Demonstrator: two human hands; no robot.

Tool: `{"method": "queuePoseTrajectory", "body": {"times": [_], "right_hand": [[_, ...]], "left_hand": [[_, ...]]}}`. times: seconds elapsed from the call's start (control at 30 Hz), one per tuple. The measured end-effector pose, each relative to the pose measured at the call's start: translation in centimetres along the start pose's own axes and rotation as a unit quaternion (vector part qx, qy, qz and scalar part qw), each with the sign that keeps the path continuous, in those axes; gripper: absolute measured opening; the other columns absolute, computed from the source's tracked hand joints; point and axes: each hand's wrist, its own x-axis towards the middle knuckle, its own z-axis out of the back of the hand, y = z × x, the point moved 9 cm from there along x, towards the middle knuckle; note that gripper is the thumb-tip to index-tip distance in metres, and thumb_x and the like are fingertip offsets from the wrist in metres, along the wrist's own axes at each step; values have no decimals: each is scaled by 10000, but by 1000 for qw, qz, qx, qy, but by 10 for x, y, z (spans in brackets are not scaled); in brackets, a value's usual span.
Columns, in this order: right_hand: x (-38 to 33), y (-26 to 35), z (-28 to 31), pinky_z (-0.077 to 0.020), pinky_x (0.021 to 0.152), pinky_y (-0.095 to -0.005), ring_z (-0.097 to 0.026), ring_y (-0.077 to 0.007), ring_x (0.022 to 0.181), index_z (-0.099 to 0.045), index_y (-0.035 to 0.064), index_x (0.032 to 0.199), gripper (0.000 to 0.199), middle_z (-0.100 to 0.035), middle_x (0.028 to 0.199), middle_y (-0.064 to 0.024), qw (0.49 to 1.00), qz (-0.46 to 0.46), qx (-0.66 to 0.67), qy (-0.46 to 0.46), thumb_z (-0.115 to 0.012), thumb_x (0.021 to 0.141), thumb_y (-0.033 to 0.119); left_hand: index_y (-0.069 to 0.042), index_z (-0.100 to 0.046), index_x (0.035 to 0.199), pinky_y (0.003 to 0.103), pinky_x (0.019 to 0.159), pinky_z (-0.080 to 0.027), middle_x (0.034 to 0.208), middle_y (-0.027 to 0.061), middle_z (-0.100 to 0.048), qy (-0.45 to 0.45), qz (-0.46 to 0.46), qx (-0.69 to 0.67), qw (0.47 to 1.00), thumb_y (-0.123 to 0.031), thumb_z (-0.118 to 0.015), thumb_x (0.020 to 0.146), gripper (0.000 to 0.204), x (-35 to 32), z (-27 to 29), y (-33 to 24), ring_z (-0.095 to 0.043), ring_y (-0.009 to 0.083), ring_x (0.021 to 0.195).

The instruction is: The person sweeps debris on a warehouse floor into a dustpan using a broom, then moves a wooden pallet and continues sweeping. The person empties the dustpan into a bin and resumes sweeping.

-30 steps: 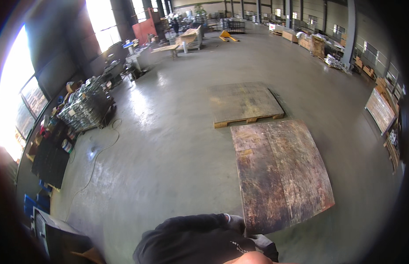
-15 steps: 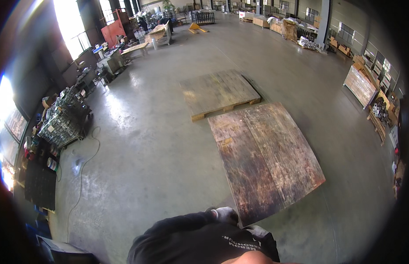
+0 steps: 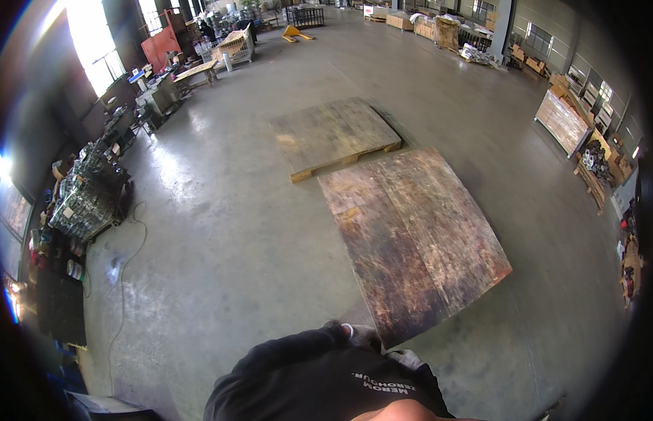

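Note:
A large wooden panel (image 3: 417,238), stained dark brown and reddish, stretches away from me; whether it is tilted off the floor I cannot tell. At its near left corner is my left hand (image 3: 363,337), in a pale work glove, closed on the edge with the fingers partly hidden. My right hand (image 3: 408,359), also gloved, is just right of that corner, closed against the near edge; my sleeve and body hide part of it. Just beyond the panel's far end, a flat-topped wooden pallet (image 3: 333,133) lies on the floor, with blocks visible under its near side.
Wire crates of metallic-looking goods (image 3: 88,193) stand on the left, with a thin cable (image 3: 133,245) on the floor nearby. A yellow pallet jack (image 3: 295,34) is far off. Wrapped crates (image 3: 561,123) and boxes line the right wall.
The view has shifted, so panel and pallet appear slightly higher and further left. Both hands stay at the same corner of the panel.

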Motion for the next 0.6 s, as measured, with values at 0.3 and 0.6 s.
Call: {"method": "queuePoseTrajectory", "body": {"times": [0.3, 0.6], "right_hand": [[-19, -4, 11, -504, 846, -341, -633, -189, 982, -637, 11, 1213, 450, -690, 1084, -114, 999, -22, -43, -23, -647, 908, 341], [-29, -39, 18, -501, 819, -305, -647, -171, 931, -629, -12, 1207, 453, -700, 1041, -93, 998, -58, 0, -35, -583, 935, 348]], "left_hand": [[-173, -730, 1023, 429, 861, -504, 1049, 95, -690, -40, -8, 229, 972, -271, -654, 787, 266, 19, 8, -37, -642, 328, 1003], [-166, -707, 977, 424, 811, -521, 976, 73, -675, -104, -142, 321, 931, -227, -623, 748, 251, 29, -7, -31, -640, 303, 965]]}}
